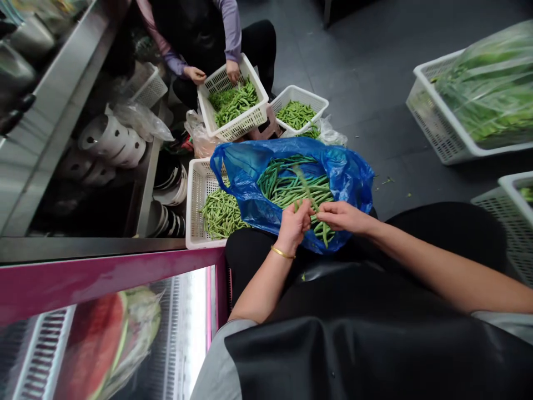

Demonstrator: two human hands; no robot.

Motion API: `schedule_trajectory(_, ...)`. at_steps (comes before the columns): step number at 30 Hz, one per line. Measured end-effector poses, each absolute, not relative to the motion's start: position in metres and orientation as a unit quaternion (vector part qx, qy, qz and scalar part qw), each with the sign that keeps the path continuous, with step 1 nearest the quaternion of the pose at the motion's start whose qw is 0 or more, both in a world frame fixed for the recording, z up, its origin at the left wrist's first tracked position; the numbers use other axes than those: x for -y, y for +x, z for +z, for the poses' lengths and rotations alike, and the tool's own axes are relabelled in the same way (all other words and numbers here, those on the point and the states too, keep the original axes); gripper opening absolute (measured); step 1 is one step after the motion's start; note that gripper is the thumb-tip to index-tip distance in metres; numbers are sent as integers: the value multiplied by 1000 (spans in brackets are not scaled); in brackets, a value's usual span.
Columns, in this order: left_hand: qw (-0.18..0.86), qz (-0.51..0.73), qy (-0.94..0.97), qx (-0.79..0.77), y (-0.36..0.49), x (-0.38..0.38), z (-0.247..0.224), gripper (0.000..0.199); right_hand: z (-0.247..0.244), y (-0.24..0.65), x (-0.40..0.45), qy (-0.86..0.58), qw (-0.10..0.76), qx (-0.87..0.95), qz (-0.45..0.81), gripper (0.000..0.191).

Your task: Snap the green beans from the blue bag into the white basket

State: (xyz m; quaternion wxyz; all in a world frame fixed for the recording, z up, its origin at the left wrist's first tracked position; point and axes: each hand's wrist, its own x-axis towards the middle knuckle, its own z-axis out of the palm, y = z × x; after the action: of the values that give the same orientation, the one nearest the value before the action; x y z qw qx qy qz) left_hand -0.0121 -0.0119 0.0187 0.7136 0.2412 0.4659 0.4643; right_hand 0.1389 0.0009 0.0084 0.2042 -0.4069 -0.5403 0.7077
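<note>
A blue plastic bag [353,172] lies open across my lap, with long green beans [277,180] heaped inside. Above the heap, my left hand [293,222] is closed around a green bean [307,186] that points up and away, partly blurred. A gold bangle circles that wrist. My right hand [339,215] pinches with thumb and forefinger close beside the left, at the lower part of the bean. Short bean pieces [222,214] fill part of a white basket [195,205] to the left of the bag.
Across from me, a person's hands [233,71] rest at a tilted white basket [262,91] of beans. Another bean basket [320,103] stands beside it. A crate [441,122] with bagged greens is at right. Left are a metal counter [62,83] and a lit case holding cut watermelon [100,339].
</note>
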Motion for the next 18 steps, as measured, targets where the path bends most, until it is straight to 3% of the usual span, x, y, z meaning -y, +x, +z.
schedule_trajectory(4,686,477,261,-484,-10,22,30,41,20,142,4,-416,207,475,747,48)
schedule_trajectory(11,611,588,198,-491,-26,27,40,35,32,151,41,-434,199,665,575,42)
schedule_trajectory(16,677,542,192,-459,-25,35,34,32,59,157,66,-402,275,786,381,42)
schedule_trajectory(18,713,507,174,-452,-20,38,28,31,78,164,76,-383,351,794,316,37)
